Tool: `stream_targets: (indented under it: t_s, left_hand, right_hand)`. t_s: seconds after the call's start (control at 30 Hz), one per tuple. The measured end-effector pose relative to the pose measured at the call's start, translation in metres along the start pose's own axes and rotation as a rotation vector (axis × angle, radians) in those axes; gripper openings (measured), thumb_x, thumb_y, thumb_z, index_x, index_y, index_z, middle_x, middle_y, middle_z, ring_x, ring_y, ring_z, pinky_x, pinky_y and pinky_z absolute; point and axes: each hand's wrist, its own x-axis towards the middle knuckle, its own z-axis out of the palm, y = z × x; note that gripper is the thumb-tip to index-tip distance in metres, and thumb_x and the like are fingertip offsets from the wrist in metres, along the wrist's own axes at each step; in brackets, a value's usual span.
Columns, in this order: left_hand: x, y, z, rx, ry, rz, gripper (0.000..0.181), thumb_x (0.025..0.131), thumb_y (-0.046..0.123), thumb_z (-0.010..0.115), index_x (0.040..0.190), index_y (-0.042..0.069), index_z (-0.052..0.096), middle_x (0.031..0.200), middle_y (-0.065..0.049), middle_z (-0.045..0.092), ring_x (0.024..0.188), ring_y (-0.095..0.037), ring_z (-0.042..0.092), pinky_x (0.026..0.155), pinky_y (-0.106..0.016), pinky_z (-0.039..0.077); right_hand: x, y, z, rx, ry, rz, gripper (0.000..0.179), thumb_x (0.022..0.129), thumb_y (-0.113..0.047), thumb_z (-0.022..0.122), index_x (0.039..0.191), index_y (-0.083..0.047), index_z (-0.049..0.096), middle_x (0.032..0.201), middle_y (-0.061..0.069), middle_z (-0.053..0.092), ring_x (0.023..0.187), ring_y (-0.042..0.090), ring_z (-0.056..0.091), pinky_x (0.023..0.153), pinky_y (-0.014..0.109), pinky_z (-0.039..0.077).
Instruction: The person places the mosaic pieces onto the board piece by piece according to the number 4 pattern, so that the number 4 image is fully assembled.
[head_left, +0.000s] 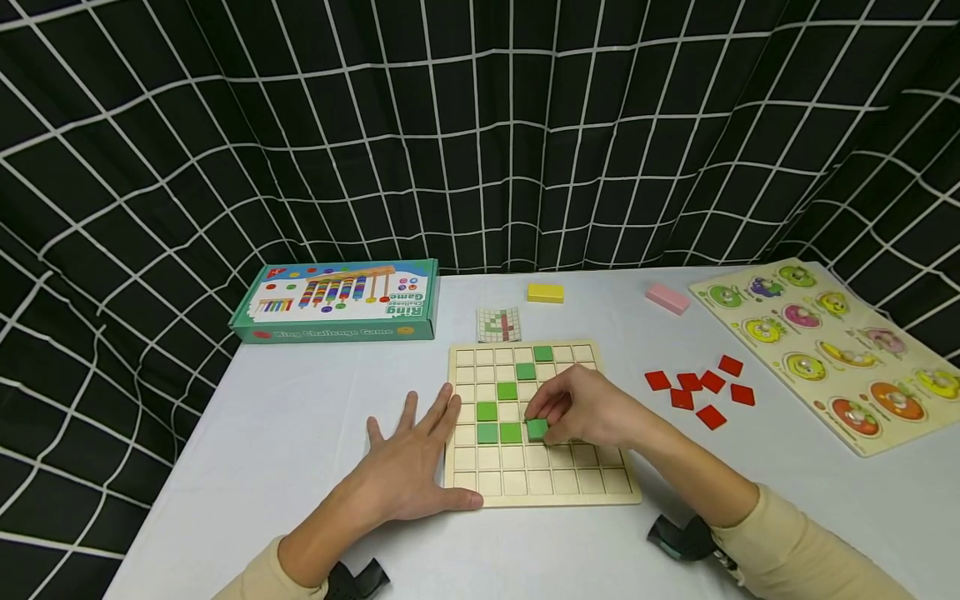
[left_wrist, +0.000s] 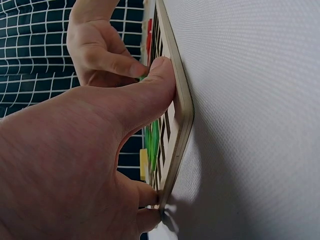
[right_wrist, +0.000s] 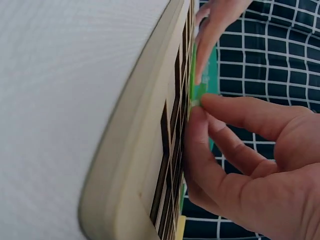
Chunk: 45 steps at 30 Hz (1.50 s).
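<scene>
A wooden grid board (head_left: pixel 540 497) lies on the white table, with several green square tiles (head_left: pixel 507 391) set in its cells in a slanting line and a short row. Thumb and fingers of my right hand (head_left: pixel 588 408) pinch a green tile (head_left: pixel 537 430) at the right end of that row; the right wrist view shows this tile (right_wrist: pixel 196 102) at the fingertips. My left hand (head_left: pixel 408 467) is spread flat at the board's left edge, its thumb on the near left corner. In the left wrist view the left thumb (left_wrist: pixel 155 92) presses on the board's rim (left_wrist: pixel 185 107).
Several red square tiles (head_left: pixel 682 399) lie loose right of the board. A small pattern card (head_left: pixel 498 325) sits behind it, with yellow (head_left: pixel 545 293) and pink (head_left: pixel 667 298) blocks farther back. A game box (head_left: pixel 337 302) stands back left; a fruit puzzle board (head_left: pixel 847 350) lies at right.
</scene>
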Motion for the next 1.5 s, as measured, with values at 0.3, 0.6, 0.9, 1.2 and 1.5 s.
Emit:
stream_targets:
  t_s: [0.3, 0.6, 0.9, 1.2, 1.5]
  left_hand:
    - [0.001, 0.0, 0.0, 0.016, -0.005, -0.002, 0.126, 0.075, 0.081, 0.073, 0.168, 0.015, 0.019, 0.177, 0.0, 0.009, 0.158, -0.051, 0.015, 0.099, -0.092, 0.021]
    - [0.001, 0.0, 0.0, 0.013, -0.009, -0.004, 0.126, 0.075, 0.08, 0.073, 0.168, 0.015, 0.019, 0.177, 0.001, 0.009, 0.158, -0.051, 0.015, 0.1, -0.092, 0.021]
    - [0.001, 0.0, 0.001, 0.017, -0.011, -0.012, 0.126, 0.076, 0.079, 0.074, 0.169, 0.016, 0.018, 0.177, 0.001, 0.008, 0.158, -0.05, 0.013, 0.102, -0.091, 0.019]
    - [0.001, 0.0, 0.0, 0.025, -0.01, -0.01, 0.126, 0.075, 0.081, 0.073, 0.168, 0.015, 0.019, 0.177, 0.0, 0.008, 0.158, -0.051, 0.015, 0.1, -0.092, 0.021]
    - [0.0, 0.0, 0.0, 0.022, -0.016, -0.008, 0.126, 0.075, 0.081, 0.072, 0.168, 0.015, 0.018, 0.177, 0.0, 0.008, 0.158, -0.05, 0.015, 0.1, -0.092, 0.021]
  right_hand:
    - [0.001, 0.002, 0.003, -0.017, -0.001, -0.003, 0.027, 0.073, 0.008, 0.083, 0.094, -0.007, 0.08, 0.085, 0.006, 0.07, 0.08, 0.016, 0.062, 0.072, 0.025, 0.054]
    - [0.0, 0.002, 0.003, -0.024, -0.013, -0.024, 0.026, 0.074, 0.009, 0.081, 0.095, -0.007, 0.08, 0.086, 0.006, 0.07, 0.081, 0.017, 0.062, 0.072, 0.024, 0.054]
    - [0.001, 0.002, 0.005, -0.019, -0.006, -0.027, 0.029, 0.073, 0.012, 0.077, 0.094, -0.007, 0.079, 0.086, 0.007, 0.07, 0.08, 0.017, 0.061, 0.072, 0.024, 0.054]
    - [0.0, 0.001, 0.002, -0.031, -0.017, -0.052, 0.027, 0.074, 0.011, 0.079, 0.095, -0.007, 0.079, 0.089, 0.006, 0.073, 0.081, 0.017, 0.063, 0.074, 0.024, 0.055]
    - [-0.006, 0.0, -0.01, -0.053, -0.014, -0.089, 0.021, 0.081, 0.005, 0.076, 0.098, -0.006, 0.078, 0.095, 0.008, 0.075, 0.083, 0.021, 0.064, 0.074, 0.026, 0.055]
